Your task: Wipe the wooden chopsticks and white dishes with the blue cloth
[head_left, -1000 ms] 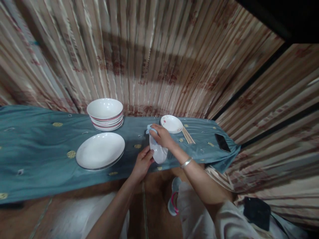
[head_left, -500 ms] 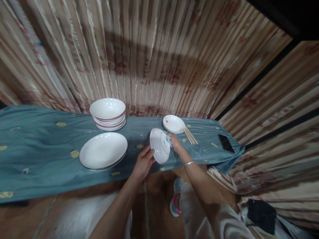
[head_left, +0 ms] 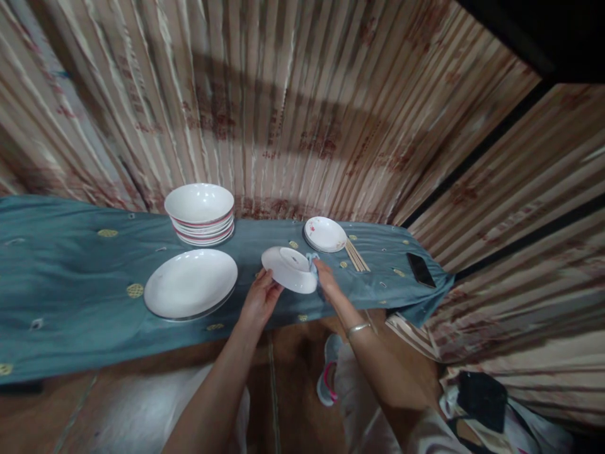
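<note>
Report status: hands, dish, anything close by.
Left hand grips small dish by its near rim, held above the blue cloth. Right hand presses a light blue rag to its far edge. Large plate just left, untouched.

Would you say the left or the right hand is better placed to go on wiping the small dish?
Probably the right hand: it holds the blue cloth against the small dish, while the left hand steadies the dish's near rim.

Two hands, left [head_left: 258, 301] and right [head_left: 326, 282], share one small plate [head_left: 289, 269]. One large plate [head_left: 190, 284], one bowl stack [head_left: 200, 214], one saucer [head_left: 324, 234], one chopstick bundle [head_left: 355, 255], one phone [head_left: 419, 269].
</note>
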Demonstrator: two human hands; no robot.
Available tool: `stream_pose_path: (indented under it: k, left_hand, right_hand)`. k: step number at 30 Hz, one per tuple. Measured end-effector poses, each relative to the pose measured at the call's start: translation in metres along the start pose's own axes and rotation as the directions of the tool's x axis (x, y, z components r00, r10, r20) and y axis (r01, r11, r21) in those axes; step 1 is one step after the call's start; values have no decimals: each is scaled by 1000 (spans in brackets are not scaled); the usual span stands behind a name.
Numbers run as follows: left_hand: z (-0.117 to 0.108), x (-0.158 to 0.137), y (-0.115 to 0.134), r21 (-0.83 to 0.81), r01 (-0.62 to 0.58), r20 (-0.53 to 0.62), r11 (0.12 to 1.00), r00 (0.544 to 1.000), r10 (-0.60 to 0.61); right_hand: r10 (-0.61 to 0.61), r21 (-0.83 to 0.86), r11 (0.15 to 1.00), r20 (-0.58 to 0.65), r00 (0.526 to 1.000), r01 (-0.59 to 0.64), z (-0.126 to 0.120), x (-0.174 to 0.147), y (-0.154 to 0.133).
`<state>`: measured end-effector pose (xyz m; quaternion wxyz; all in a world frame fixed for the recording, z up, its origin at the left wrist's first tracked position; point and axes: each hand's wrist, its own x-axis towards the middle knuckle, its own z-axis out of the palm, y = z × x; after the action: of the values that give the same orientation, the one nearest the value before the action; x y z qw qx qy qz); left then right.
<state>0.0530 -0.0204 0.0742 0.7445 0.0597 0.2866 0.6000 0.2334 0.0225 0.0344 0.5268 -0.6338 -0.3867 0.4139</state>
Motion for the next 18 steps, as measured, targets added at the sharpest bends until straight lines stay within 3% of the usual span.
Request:
stream_pose_path:
  k: [5,10,14,18]
  left_hand:
    - [0,0,-2,16,-4,-2,1000,1000,4]
    - [-1,-2,-5,48,-32,8,998,999,32]
    - [-1,-4,-6,75,-50,45,996,998,46]
    - [0,-6,-7,103,-80,92,991,993,71]
  right_hand:
    - [-112,-143,985,-76,991,101,3,-33,17]
    - [-309,-356,898,-90,947,259,12,-75,25]
    - [-556,-518,692,62,829,502,25,-104,16]
    - [-642,-592,489,253,724,640,36,-115,-3]
